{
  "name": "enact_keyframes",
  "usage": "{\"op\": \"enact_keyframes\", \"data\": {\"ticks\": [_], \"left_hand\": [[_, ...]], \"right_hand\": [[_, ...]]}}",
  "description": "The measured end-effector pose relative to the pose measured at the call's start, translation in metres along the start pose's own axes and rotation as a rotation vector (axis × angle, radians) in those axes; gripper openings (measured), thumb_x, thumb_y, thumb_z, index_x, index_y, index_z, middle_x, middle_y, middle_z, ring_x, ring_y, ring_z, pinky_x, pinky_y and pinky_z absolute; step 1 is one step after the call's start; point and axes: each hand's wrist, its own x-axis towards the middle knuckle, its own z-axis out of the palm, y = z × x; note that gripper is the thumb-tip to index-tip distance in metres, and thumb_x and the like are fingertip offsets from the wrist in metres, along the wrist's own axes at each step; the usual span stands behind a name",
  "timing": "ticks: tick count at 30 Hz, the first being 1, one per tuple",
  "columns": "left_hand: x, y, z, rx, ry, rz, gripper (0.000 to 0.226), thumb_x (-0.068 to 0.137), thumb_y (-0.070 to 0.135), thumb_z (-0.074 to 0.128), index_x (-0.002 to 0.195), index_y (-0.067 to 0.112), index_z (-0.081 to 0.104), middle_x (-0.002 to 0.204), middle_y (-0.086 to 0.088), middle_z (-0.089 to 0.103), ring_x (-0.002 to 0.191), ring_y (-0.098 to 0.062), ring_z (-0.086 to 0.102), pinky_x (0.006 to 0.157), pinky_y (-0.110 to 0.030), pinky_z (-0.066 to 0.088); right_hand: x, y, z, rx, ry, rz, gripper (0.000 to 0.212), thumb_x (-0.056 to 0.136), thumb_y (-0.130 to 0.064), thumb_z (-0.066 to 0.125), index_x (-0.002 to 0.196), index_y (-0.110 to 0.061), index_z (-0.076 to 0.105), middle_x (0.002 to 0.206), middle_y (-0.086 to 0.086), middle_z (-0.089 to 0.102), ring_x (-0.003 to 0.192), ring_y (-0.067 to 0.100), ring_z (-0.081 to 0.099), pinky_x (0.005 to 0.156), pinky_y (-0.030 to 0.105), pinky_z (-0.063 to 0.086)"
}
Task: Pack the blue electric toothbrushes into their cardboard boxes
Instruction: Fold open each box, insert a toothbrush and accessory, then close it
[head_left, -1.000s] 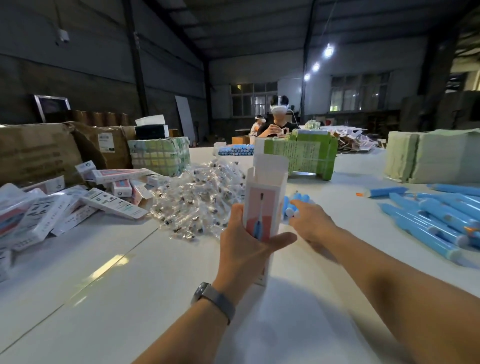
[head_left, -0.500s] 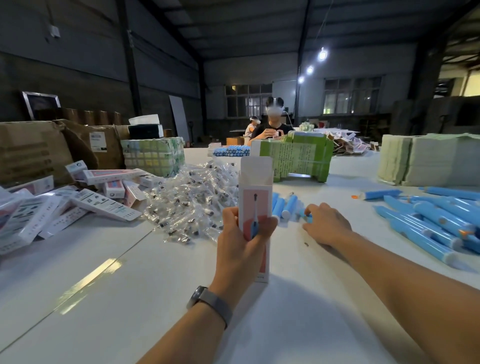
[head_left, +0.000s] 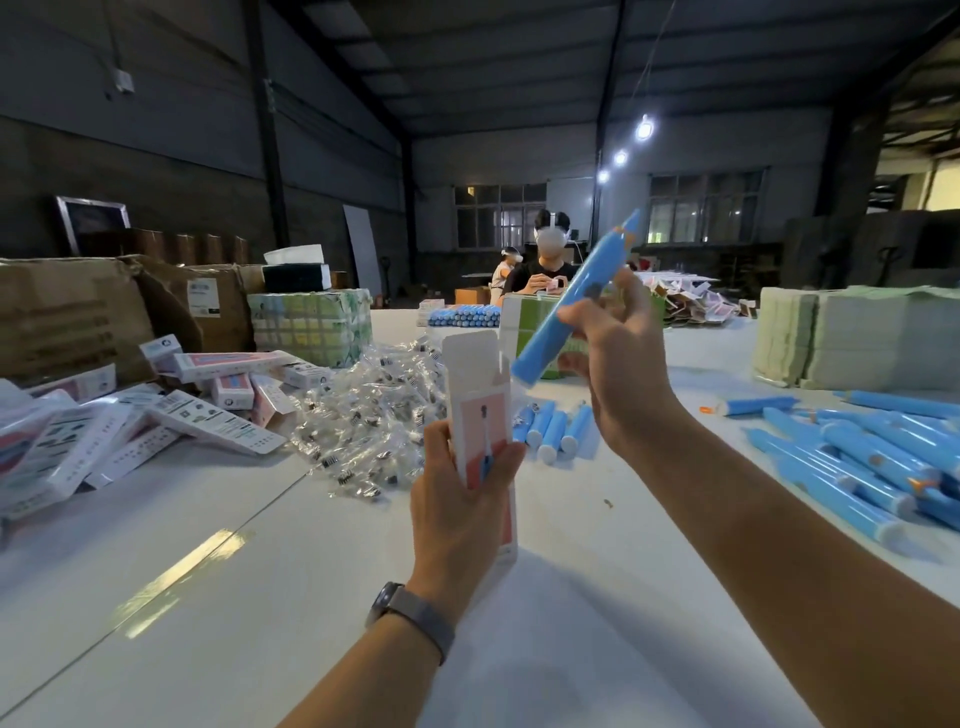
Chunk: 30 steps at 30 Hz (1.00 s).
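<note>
My left hand grips an upright white and pink cardboard box whose top flap stands open. My right hand holds a blue electric toothbrush tilted in the air, its lower end just right of and above the box's open top. A few more blue toothbrushes lie on the white table behind the box. A larger pile of blue toothbrushes lies at the right.
A heap of clear-wrapped brush heads lies left of the box. Packed and flat boxes are piled at the far left, before brown cartons. Green packs stand at the back right. A person sits across the table.
My right hand left the table with a blue toothbrush and raised it beside the box's open top. My left hand kept the box upright.
</note>
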Motion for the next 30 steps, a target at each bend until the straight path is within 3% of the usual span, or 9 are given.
{"op": "enact_keyframes", "data": {"ticks": [3, 8, 11, 13, 16, 19, 24, 27, 30], "left_hand": [[0.001, 0.000, -0.001, 0.023, 0.016, 0.009, 0.041, 0.078, 0.043, 0.080, 0.093, 0.035, 0.043, 0.083, 0.024, 0.062, 0.072, 0.003, 0.062, 0.060, -0.025, 0.048], [0.000, 0.002, 0.003, 0.071, 0.007, 0.041, 0.047, 0.075, 0.042, 0.083, 0.092, 0.042, 0.039, 0.088, 0.024, 0.060, 0.075, -0.001, 0.063, 0.063, -0.026, 0.054], [0.000, 0.002, 0.003, 0.070, 0.005, 0.049, 0.048, 0.074, 0.039, 0.084, 0.092, 0.040, 0.039, 0.087, 0.024, 0.058, 0.075, 0.011, 0.059, 0.055, -0.009, 0.045], [-0.001, 0.002, 0.002, 0.080, -0.003, 0.062, 0.050, 0.074, 0.039, 0.084, 0.092, 0.040, 0.038, 0.087, 0.023, 0.058, 0.076, 0.012, 0.058, 0.053, -0.008, 0.043], [-0.003, 0.004, 0.003, 0.080, -0.015, 0.080, 0.050, 0.073, 0.037, 0.086, 0.090, 0.040, 0.038, 0.086, 0.023, 0.059, 0.076, 0.010, 0.060, 0.051, -0.010, 0.045], [-0.003, 0.004, 0.003, 0.070, -0.022, 0.075, 0.048, 0.073, 0.035, 0.086, 0.089, 0.038, 0.041, 0.080, 0.027, 0.061, 0.073, 0.010, 0.059, 0.053, -0.007, 0.043], [-0.002, 0.006, 0.001, 0.052, -0.022, 0.061, 0.049, 0.074, 0.037, 0.085, 0.091, 0.050, 0.041, 0.085, 0.038, 0.058, 0.072, 0.010, 0.059, 0.052, -0.010, 0.044], [0.000, 0.006, 0.001, 0.041, 0.001, 0.025, 0.048, 0.074, 0.039, 0.085, 0.091, 0.049, 0.041, 0.079, 0.024, 0.061, 0.071, 0.005, 0.059, 0.054, -0.019, 0.042], [0.002, 0.002, 0.000, 0.039, 0.021, 0.016, 0.047, 0.074, 0.041, 0.084, 0.091, 0.040, 0.040, 0.080, 0.020, 0.063, 0.072, 0.001, 0.060, 0.054, -0.018, 0.040]], "right_hand": [[-0.010, -0.017, 0.009, 0.027, -0.012, -0.097, 0.053, 0.080, -0.015, 0.060, 0.125, -0.036, 0.043, 0.088, -0.008, 0.064, 0.074, 0.004, 0.066, 0.065, 0.028, 0.058], [-0.018, -0.020, 0.003, -0.207, -0.090, -0.268, 0.078, 0.081, 0.006, 0.067, 0.140, -0.026, 0.028, 0.110, -0.001, 0.053, 0.089, -0.001, 0.064, 0.068, 0.016, 0.054], [-0.016, -0.023, 0.000, -0.288, -0.101, -0.319, 0.099, 0.078, 0.007, 0.071, 0.153, -0.023, 0.013, 0.124, 0.006, 0.048, 0.087, 0.010, 0.065, 0.070, 0.016, 0.053], [-0.015, -0.026, -0.002, -0.343, -0.133, -0.377, 0.103, 0.076, 0.005, 0.072, 0.153, -0.025, 0.011, 0.127, 0.010, 0.045, 0.084, 0.014, 0.063, 0.068, 0.017, 0.054], [-0.015, -0.024, -0.003, -0.492, -0.221, -0.397, 0.093, 0.075, -0.003, 0.077, 0.146, -0.026, 0.022, 0.105, 0.002, 0.055, 0.074, 0.018, 0.065, 0.062, 0.029, 0.059], [-0.017, -0.018, 0.000, -0.609, -0.299, -0.398, 0.084, 0.074, -0.007, 0.080, 0.140, -0.022, 0.030, 0.104, 0.001, 0.057, 0.077, 0.023, 0.065, 0.062, 0.038, 0.058], [-0.015, -0.013, -0.002, -0.690, -0.315, -0.453, 0.091, 0.073, -0.015, 0.081, 0.144, -0.030, 0.028, 0.092, -0.004, 0.058, 0.069, 0.016, 0.063, 0.060, 0.033, 0.057], [-0.016, -0.008, -0.004, -0.859, -0.283, -0.485, 0.065, 0.076, -0.028, 0.080, 0.131, -0.025, 0.046, 0.091, -0.006, 0.059, 0.072, 0.012, 0.061, 0.064, 0.038, 0.057], [-0.024, 0.003, -0.002, -0.941, -0.313, -0.548, 0.019, 0.088, -0.031, 0.069, 0.102, -0.017, 0.066, 0.094, -0.004, 0.058, 0.078, 0.016, 0.059, 0.069, 0.042, 0.054]]}}
